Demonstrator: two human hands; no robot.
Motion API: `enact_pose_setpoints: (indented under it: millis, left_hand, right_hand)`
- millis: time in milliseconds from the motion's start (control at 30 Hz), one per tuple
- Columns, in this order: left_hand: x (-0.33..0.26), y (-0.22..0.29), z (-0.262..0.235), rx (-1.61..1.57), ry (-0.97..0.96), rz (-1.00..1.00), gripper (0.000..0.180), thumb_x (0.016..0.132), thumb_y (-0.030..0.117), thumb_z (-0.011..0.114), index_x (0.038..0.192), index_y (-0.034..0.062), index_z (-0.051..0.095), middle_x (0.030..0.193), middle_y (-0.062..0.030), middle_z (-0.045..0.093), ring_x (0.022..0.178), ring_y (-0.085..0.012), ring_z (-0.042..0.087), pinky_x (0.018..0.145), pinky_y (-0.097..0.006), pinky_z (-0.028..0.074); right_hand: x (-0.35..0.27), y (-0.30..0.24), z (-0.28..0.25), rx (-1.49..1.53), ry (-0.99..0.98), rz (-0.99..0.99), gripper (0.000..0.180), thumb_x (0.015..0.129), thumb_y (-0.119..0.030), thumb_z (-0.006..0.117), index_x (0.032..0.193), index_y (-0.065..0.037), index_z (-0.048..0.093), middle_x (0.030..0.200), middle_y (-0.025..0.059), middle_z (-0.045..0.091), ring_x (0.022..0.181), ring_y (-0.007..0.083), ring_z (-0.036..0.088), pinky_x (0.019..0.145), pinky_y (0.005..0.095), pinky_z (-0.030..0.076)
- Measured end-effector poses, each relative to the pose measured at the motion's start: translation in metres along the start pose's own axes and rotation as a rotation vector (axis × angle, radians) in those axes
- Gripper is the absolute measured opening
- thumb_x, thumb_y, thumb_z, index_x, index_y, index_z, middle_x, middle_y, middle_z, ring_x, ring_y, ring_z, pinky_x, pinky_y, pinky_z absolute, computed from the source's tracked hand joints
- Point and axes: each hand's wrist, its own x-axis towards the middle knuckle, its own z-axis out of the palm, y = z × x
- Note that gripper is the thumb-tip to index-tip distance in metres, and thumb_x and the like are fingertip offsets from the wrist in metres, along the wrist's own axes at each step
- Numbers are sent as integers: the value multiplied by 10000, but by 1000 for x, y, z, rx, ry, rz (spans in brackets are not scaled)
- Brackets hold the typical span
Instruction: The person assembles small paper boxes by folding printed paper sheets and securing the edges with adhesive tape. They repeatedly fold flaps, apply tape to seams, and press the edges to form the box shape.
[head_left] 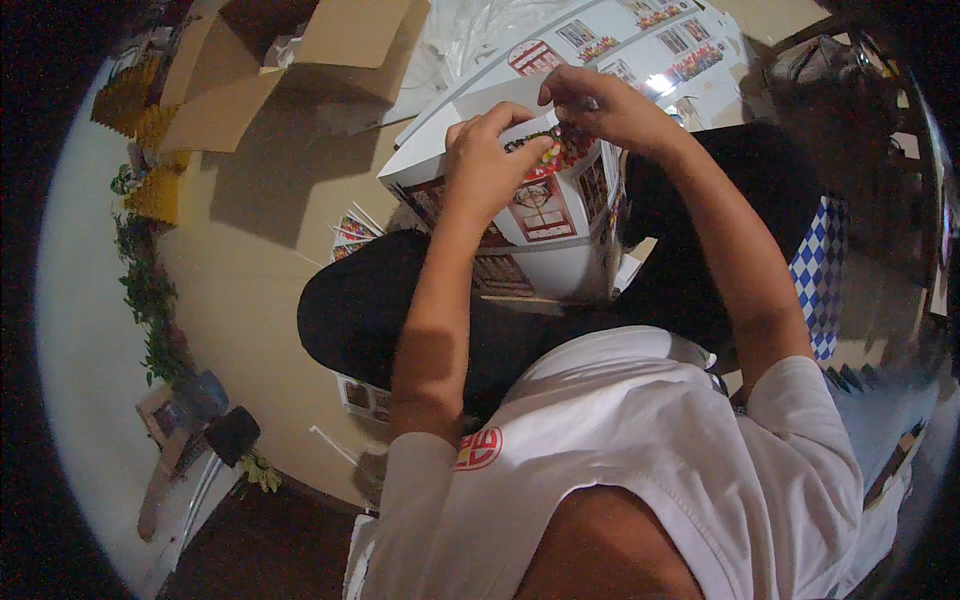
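A white sheet of printed card (545, 215) with pictures of dark red windows and flowers stands bent over my lap. My left hand (487, 160) grips its upper edge, the thumb pressed on the near face beside a flower-printed part (570, 150) and the fingers over the far side. To the right, my right hand (605, 112) is closed at the same edge with bent fingers. What sits between those fingertips is hidden. Larger printed white sheets (625, 45) lie just beyond my hands.
An open cardboard box (345, 40) stands at the far left. Small flower-printed pieces and white sticks (357, 228) lie by my left knee. Blue-and-white chequered material (820, 275) is at the right. Green foliage (145, 290) and yellow stacks (155, 195) line the left side.
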Motion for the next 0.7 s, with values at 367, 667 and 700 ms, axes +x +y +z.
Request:
enact_pose_setpoints:
  millis: [367,667,700]
  left_hand:
    - [-1,7,-2,-141,-27,-12,224,797,124,686,989,24,628,913,-91,668,851,-150,604,788,-297,468]
    - [0,-2,8,-222,57,38,171,865,132,603,988,14,607,905,-92,655,844,-156,591,795,-297,457]
    - [0,-1,7,-193,57,44,171,871,138,593,986,13,606,897,-90,655,839,-155,590,790,-297,457]
  right_hand:
    - [16,16,-13,-99,-92,-127,108,809,-79,588,883,-29,528,755,33,561,728,128,552,653,289,471]
    - [5,-1,-11,-187,-80,-106,222,828,-70,616,1041,-27,574,926,67,598,883,164,588,744,290,494]
    - [0,-8,-8,-201,-76,-87,247,825,-81,628,1061,-29,576,943,70,598,882,170,591,735,288,497]
